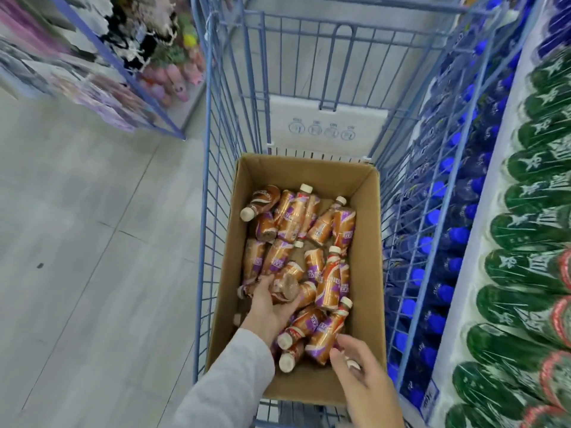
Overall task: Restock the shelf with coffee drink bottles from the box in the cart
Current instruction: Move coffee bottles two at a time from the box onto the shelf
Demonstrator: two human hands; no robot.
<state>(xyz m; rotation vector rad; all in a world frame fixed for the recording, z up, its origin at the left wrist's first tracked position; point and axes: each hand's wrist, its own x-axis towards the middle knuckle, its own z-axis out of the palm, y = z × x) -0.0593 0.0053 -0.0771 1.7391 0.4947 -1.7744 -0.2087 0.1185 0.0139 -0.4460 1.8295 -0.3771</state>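
Note:
A brown cardboard box (369,242) sits inside the blue wire cart (207,180). Several orange-and-purple coffee drink bottles (324,223) with white caps lie jumbled in it. My left hand (267,307), in a grey sleeve, reaches into the box's left side and grips one coffee bottle (285,288) near its base. My right hand (363,376) is low in the box's near right corner. Its fingers curl around the white cap of another bottle (352,364), whose body is hidden under the palm. The fingertips touch a neighbouring bottle (324,336).
On the right, a shelf holds rows of blue-capped bottles (445,236) and green bottles (531,273), right against the cart's side. A white folded panel (327,125) stands at the cart's far end. A blue rack with soft toys (167,78) stands left across the grey floor.

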